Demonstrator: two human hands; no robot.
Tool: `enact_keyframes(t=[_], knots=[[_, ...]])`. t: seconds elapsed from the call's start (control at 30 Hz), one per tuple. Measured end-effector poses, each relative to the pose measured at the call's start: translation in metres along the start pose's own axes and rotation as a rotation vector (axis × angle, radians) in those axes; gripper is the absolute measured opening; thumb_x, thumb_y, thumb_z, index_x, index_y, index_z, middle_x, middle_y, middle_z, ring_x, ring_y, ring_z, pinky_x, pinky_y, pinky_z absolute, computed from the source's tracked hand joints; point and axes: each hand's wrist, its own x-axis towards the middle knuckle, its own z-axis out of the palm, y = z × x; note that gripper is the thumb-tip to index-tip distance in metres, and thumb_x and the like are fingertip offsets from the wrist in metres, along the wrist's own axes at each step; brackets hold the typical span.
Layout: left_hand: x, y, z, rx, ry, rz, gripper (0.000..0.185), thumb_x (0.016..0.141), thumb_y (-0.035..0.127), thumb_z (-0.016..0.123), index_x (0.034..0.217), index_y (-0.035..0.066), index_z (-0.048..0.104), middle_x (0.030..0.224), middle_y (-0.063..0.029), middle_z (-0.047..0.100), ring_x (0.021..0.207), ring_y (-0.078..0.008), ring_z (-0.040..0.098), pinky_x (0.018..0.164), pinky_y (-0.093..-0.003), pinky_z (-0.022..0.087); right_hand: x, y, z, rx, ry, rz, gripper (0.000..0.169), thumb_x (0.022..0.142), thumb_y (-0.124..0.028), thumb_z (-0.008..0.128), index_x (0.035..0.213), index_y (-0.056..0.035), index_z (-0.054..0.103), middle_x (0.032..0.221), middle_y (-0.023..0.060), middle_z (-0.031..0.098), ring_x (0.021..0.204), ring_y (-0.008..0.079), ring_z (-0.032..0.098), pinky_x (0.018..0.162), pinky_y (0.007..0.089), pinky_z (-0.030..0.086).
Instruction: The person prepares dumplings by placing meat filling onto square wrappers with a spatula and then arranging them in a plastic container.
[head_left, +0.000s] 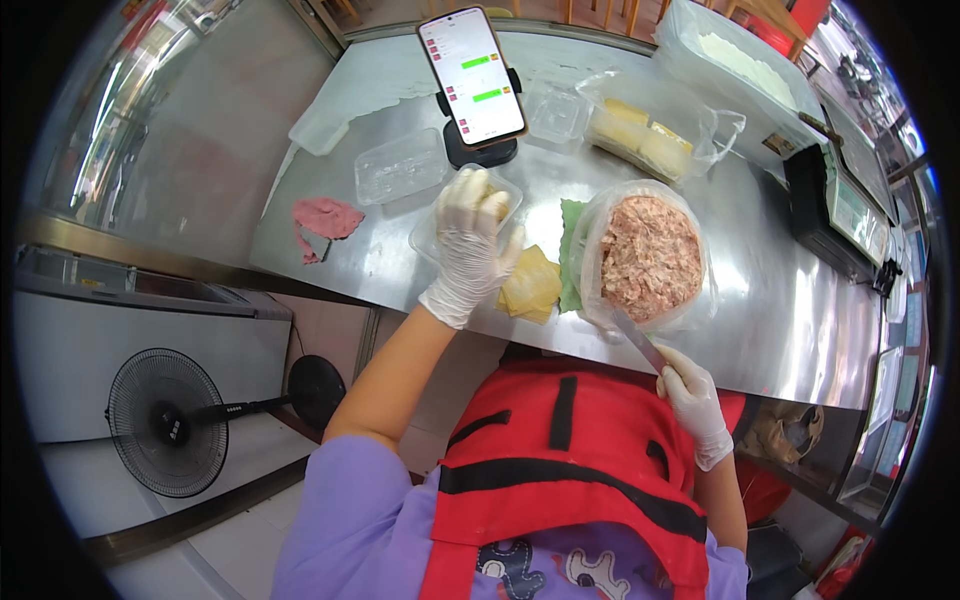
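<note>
My left hand (472, 240), in a thin white glove, reaches over a clear plastic container (427, 238). Its fingers are at a pale yellow wrapped piece (496, 187) inside; the hand hides most of the container, and whether it grips the piece is unclear. Close beside the wrist lies a small stack of square yellow dough wrappers (534, 283). My gloved right hand (688, 394) is shut on a flat metal spreading blade (637, 339). The blade's tip touches the near edge of a plastic-lined bowl (592, 300) heaped with pink minced meat filling (651, 255).
A phone (474, 79) stands upright on a black holder (480, 150). Behind are an open clear container (401, 166), bagged wrappers (637, 139) and a bin of white powder (739, 67). A pink cloth (328, 219) lies left; a scale (844, 202) stands right.
</note>
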Motion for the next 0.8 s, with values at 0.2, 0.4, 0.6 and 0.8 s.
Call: enact_keyframes(t=[0.2, 0.4, 0.6, 0.8], knots=[[0.042, -0.003, -0.006, 0.128, -0.041, 0.136, 0.059, 0.076, 0.022, 0.071, 0.129, 0.017, 0.046, 0.140, -0.0150, 0.033, 0.136, -0.0358, 0.030, 0.109, -0.0579, 0.019, -0.001, -0.002, 0.003, 0.017, 0.011, 0.005, 0.033, 0.092, 0.000, 0.046, 0.122, 0.0048, 0.058, 0.066, 0.0045, 0.054, 0.060, 0.0113, 0.050, 0.060, 0.0261, 0.044], [0.060, -0.008, -0.009, 0.193, -0.047, 0.173, 0.059, 0.076, 0.025, 0.071, 0.130, 0.017, 0.048, 0.141, -0.0141, 0.034, 0.135, -0.0350, 0.031, 0.109, -0.0577, 0.018, -0.006, 0.005, 0.000, 0.003, 0.026, 0.015, 0.033, 0.092, 0.000, 0.045, 0.122, 0.0046, 0.058, 0.065, 0.0029, 0.053, 0.059, 0.0102, 0.049, 0.059, 0.0259, 0.044], [0.076, -0.023, -0.012, 0.188, -0.031, 0.155, 0.060, 0.076, 0.029, 0.070, 0.130, 0.018, 0.048, 0.140, -0.0145, 0.036, 0.134, -0.0348, 0.032, 0.108, -0.0581, 0.020, -0.007, 0.011, -0.004, 0.070, 0.031, 0.033, 0.032, 0.093, 0.000, 0.044, 0.122, 0.0046, 0.058, 0.067, 0.0015, 0.052, 0.060, 0.0096, 0.048, 0.060, 0.0253, 0.043], [0.067, -0.018, -0.008, 0.188, -0.044, 0.151, 0.058, 0.076, 0.030, 0.069, 0.130, 0.018, 0.050, 0.140, -0.0141, 0.037, 0.134, -0.0339, 0.033, 0.109, -0.0560, 0.020, -0.007, 0.001, 0.000, 0.208, 0.025, 0.096, 0.035, 0.094, 0.000, 0.042, 0.127, 0.0030, 0.054, 0.073, -0.0001, 0.053, 0.058, 0.0065, 0.043, 0.056, 0.0213, 0.039]])
